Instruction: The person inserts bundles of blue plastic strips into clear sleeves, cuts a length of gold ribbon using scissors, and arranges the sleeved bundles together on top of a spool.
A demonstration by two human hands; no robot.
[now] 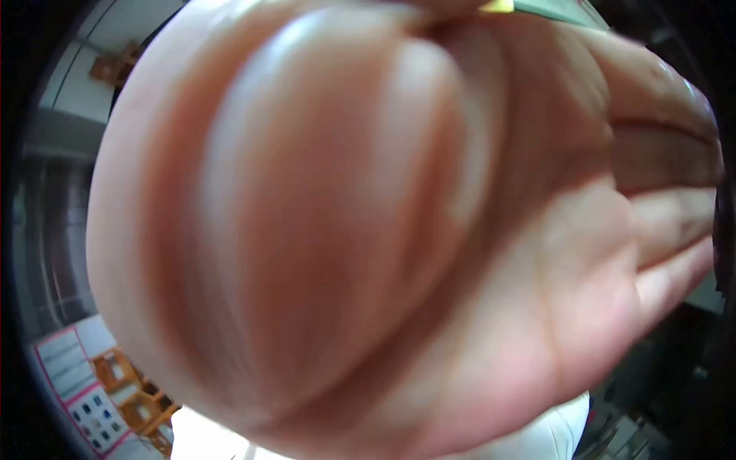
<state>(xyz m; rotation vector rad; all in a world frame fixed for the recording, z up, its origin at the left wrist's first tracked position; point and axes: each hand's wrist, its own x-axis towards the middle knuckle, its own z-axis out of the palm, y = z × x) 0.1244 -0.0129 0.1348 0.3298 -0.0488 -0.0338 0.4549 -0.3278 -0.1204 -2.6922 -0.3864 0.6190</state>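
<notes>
My left hand [529, 253] fills most of the head view, very close to the lens, with the palm turned toward the camera. Its fingers stretch out flat toward the right edge, side by side. A large blurred mass of skin nearest the lens, in the middle and left, looks like the thumb and its base. Nothing shows in the palm. My right hand does not show as a separate hand. White clothing [563, 429] peeks out beneath the palm.
At lower left are a sheet with pink-lined boxes [80, 391] and several orange-brown pieces [138, 410]. Another brown object [107, 70] lies at upper left. A small yellow patch [497, 5] shows at the top edge. Grey clutter [632, 437] stands at lower right.
</notes>
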